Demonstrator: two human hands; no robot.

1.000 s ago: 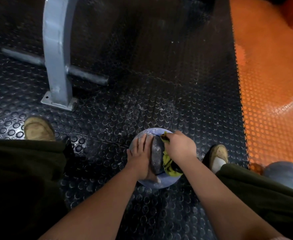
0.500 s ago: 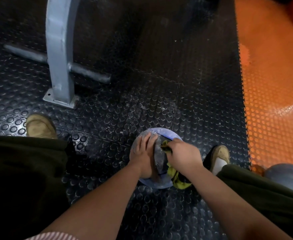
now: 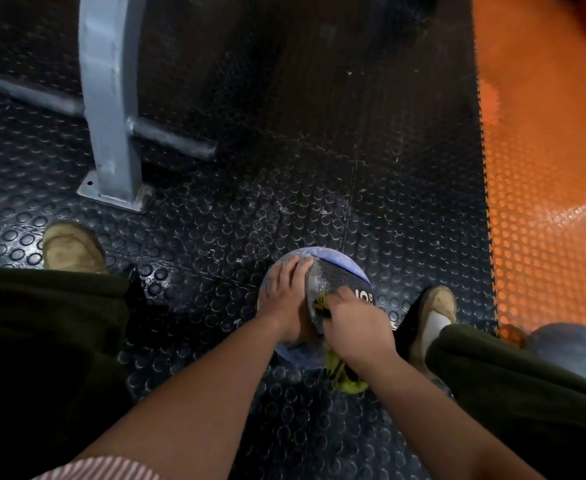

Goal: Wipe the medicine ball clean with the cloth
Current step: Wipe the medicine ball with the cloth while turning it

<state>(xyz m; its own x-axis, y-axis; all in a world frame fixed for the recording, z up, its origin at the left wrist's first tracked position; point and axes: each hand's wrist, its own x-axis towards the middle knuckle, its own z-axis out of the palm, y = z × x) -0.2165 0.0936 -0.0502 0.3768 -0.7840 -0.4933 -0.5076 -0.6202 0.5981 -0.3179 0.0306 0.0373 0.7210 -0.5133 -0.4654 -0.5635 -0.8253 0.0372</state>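
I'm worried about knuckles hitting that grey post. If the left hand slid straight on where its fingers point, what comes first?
The left hand lies on the medicine ball; past its far curve comes only black studded mat. The grey post stands well to the left. Depth is uncertain.

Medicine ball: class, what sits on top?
Left hand lies flat on the medicine ball; right hand grips a yellow cloth against it. The surface beneath both is hidden.

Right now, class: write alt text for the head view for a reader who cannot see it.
A person's left hand lies flat on a blue and black medicine ball on a studded black floor, while the right hand presses a bunched yellow-green cloth against it. A grey metal post stands upper left; a second ball sits at the right edge.
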